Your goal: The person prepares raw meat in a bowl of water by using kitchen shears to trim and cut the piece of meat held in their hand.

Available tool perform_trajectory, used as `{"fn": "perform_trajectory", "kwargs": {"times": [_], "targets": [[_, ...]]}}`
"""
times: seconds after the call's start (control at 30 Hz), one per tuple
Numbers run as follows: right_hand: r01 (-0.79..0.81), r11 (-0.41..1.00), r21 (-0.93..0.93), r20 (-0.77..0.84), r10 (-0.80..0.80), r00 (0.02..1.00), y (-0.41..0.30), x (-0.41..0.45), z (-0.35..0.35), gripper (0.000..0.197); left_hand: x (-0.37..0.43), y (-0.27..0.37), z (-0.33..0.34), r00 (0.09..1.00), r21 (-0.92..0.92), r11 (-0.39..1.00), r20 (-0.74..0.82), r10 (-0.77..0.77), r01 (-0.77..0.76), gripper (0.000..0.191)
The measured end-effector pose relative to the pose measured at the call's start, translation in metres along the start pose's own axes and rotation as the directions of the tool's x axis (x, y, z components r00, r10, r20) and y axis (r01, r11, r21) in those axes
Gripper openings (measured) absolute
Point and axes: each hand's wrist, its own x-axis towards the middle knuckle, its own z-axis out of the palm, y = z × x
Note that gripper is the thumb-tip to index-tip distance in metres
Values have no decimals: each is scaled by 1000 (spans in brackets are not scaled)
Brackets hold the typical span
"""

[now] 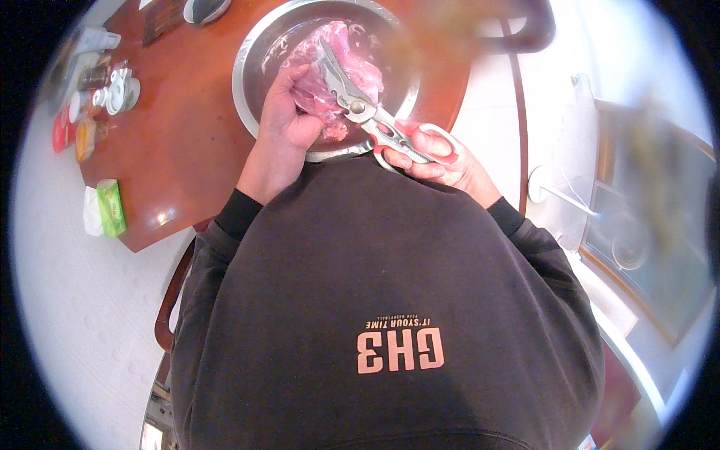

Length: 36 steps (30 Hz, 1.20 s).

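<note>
A large piece of raw meat [360, 70], pink with pale fat, is over a round stainless steel basin [245, 112]. My left hand [289, 109] grips its near left side, with the thumb toward the front. In my right hand [436, 160] is a pair of kitchen shears [368, 115] with white and red handles. Their blades lie across the meat's upper surface, pointing away from me. The blades look nearly closed; whether any meat is between them I cannot tell. Several light scraps stick to the basin's inside.
The basin stands on a reddish-brown wooden table [174, 129]. Along its left edge are several jars and bottles [115, 93] and a green-and-white tissue pack [110, 208]. A dark bowl [206, 9] sits at the far left. Chair backs [174, 292] are near the table, and a white fan [627, 250] stands at right.
</note>
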Motion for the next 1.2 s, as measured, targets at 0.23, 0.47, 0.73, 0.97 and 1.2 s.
{"fn": "perform_trajectory", "kwargs": {"times": [0.23,0.47,0.73,0.97,1.2], "targets": [[-10,856,-517,-279,-157,947,-4,1,19,58,-2,-1,1,981,14,993,-151,118,-117,31],[-261,36,-965,-240,-531,813,0,9,29,72,-12,-8,5,958,100,970,-159,237,-223,29],[-307,-304,-902,-53,-628,776,8,23,26,70,-10,-13,2,970,94,970,-76,231,-223,28],[-405,-337,-850,-141,-595,791,2,25,39,66,-10,-17,1,962,117,960,-78,264,-254,27],[-111,-239,-965,42,-556,830,2,23,13,66,-9,-17,-2,945,135,945,-99,311,-297,27]]}}
